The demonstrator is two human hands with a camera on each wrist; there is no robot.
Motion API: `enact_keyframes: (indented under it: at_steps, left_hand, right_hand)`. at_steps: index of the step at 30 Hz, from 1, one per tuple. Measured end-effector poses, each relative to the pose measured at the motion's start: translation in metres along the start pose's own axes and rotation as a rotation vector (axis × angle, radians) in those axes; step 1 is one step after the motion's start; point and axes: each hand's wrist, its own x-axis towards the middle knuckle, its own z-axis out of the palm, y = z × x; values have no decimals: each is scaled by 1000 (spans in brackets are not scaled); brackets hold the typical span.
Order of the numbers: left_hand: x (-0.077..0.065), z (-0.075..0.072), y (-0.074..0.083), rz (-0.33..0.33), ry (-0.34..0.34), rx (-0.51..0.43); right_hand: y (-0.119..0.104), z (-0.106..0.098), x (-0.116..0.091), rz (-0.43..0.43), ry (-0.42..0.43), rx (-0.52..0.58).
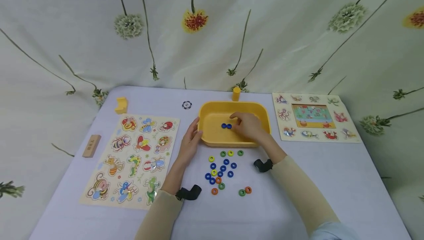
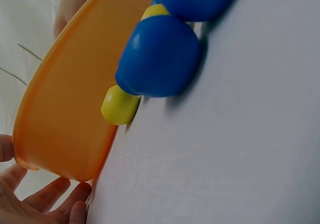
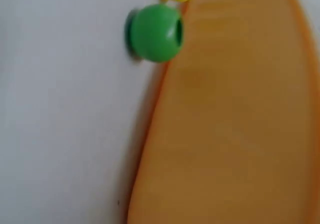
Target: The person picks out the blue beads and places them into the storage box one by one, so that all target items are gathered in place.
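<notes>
Toward the far edge of the white desk [image 1: 331,177], two blue ring-shaped beads [image 1: 223,125] lie inside a yellow plastic tray [image 1: 209,116]; probably light and hard, best pinched by their sides. The left grip [image 1: 189,142] lies relaxed against the tray; whether the right grip [image 1: 249,126] pinches any, I cannot tell. Marks on the brown wooden block [image 1: 91,146] are illegible.

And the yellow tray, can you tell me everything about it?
The tray is a wide rectangle with rounded corners, raised smooth walls and a lipped rim. It looks like plastic, and more orange in the wrist views. It sits upright on the pale table, open at the top. The left hand touches its left end; the right hand is inside, where two blue beads show. Its underside is hidden.
</notes>
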Motion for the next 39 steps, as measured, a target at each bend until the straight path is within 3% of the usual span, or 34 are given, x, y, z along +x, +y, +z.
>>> enact_keyframes:
  at_steps: [3,7,14,21,30,39]
  left_hand:
    - [1,-1,1,6,-11,14]
    - [4,-5,2,18,-1,39]
    - [7,-8,3,43,-2,17]
    - [6,-6,0,44,-2,-2]
    - [3,-2,-2,42,-9,-13]
    - [2,1,-3,28,-4,-11]
  right_hand:
    - [1,-8,-23,-27,87,83]
    - [-2,-12,-61,-152,152,185]
    - [-7,14,-107,-318,114,285]
    - [-5,35,-115,-312,30,278]
    - [7,50,-114,-298,20,247]
    - [12,61,-114,-247,54,140]
